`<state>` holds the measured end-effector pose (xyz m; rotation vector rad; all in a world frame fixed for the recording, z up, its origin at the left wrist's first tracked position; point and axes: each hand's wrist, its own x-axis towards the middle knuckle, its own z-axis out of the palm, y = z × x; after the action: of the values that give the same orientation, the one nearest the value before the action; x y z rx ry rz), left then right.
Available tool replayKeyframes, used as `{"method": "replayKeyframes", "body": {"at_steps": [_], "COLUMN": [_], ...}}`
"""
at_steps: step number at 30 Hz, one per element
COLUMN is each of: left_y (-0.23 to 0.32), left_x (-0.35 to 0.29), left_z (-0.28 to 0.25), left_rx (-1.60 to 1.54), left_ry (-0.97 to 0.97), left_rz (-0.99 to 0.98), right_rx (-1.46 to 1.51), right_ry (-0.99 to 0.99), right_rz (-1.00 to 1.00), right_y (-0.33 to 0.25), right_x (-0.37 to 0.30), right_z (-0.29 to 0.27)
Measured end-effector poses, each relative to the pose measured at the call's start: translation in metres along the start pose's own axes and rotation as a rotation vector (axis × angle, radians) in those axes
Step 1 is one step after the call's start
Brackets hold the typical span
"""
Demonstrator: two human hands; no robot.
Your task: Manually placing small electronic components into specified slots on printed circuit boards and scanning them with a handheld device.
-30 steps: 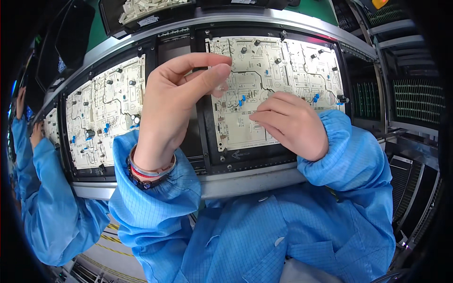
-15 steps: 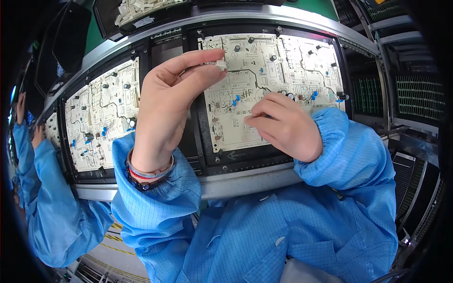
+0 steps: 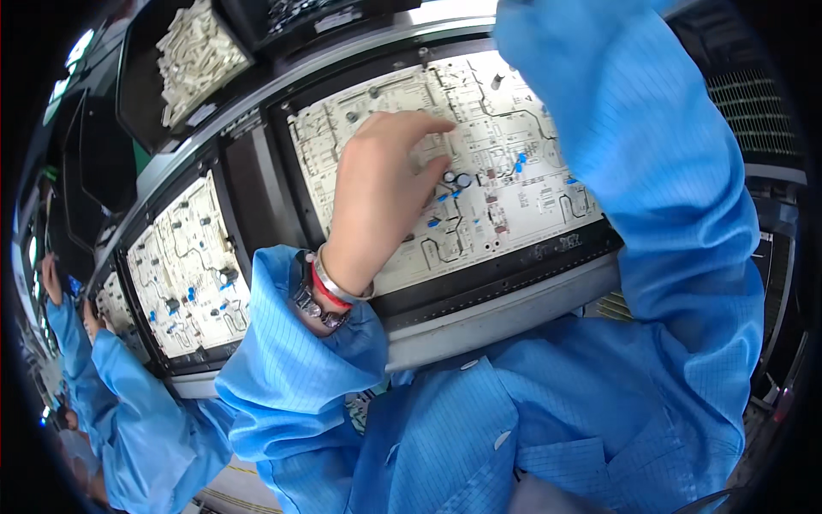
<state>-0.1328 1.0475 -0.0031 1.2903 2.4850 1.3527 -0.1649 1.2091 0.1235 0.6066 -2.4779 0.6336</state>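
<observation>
Head view: a small part is being seated on the pale circuit board (image 3: 514, 184) held in a dark carrier frame (image 3: 514, 265) at the centre of the frame; the step in hand is judged to be the pressing-in of a component. The left hand (image 3: 377, 193) is laid on the board, its fingers (image 3: 419, 128) loosely curled and thumb tip set beside a small dark capacitor (image 3: 463, 181); whether anything is pinched cannot be told. The right hand is out of view: only its blue sleeve (image 3: 634, 171) is seen, raised toward the upper right. A careful, straight press is judged to be called for next. A second board (image 3: 188, 274) sits at left, a bin of white parts (image 3: 201, 51) at the upper left, and a co-worker's sleeve (image 3: 128, 411) at the lower left.
</observation>
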Motion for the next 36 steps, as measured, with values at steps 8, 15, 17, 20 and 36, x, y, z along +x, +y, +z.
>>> {"method": "replayKeyframes", "body": {"at_steps": [8,15,17,20,36], "left_y": [0.009,0.026,0.024,0.016,0.033], "left_x": [0.005,0.019,0.021,0.016,0.028], "left_z": [0.002,0.004,0.003,-0.001,-0.04], "left_rx": [0.147,0.263,0.313,0.318,0.192], "left_ry": [-0.061,-0.143,-0.169,-0.161,-0.282], "left_rz": [-0.021,0.042,0.052,0.072,0.078], "right_rx": [-0.161,-0.267,-0.277,-0.292,-0.483], "right_ry": [-0.105,-0.185,-0.222,-0.284,-0.447], "right_rz": [0.163,0.241,0.243,0.231,0.12], "right_y": [0.026,0.16,0.184,0.152,0.082], "right_x": [0.013,0.088,0.106,0.101,0.04], "right_z": [0.01,0.061,0.079,0.099,0.076]}}
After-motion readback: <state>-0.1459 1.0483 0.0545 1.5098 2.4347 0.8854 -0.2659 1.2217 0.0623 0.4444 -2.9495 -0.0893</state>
